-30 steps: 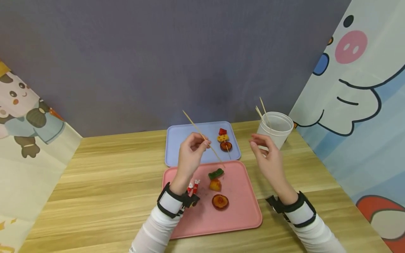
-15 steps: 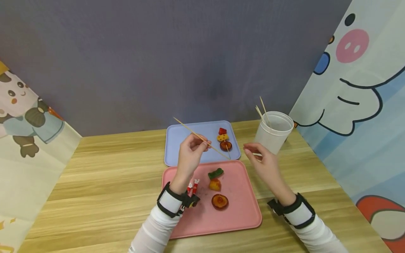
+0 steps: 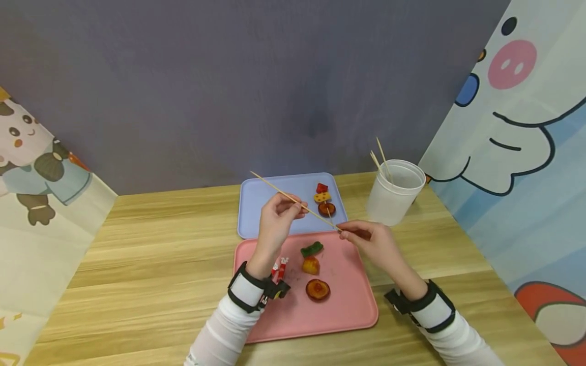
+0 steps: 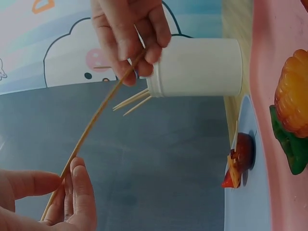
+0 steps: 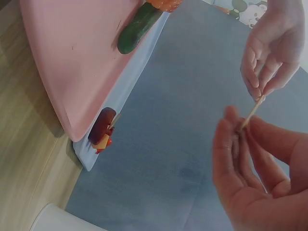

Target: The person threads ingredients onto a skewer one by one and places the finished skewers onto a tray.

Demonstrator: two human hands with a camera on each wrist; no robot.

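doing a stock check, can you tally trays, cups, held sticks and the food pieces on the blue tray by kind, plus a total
Trays: 2 (pink tray, blue tray)
White cup: 1
Held stick: 1
Food on blue tray: 3 (red piece, yellow piece, brown piece)
Total: 7

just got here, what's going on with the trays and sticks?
A person's left hand pinches a bare stick partway along while their right hand pinches one end. It slants in the air above the trays. The pink tray holds loose pieces, including a green one, a yellow-orange one and a round brown one. On the blue tray behind lies a loaded skewer. More sticks stand in the white cup.
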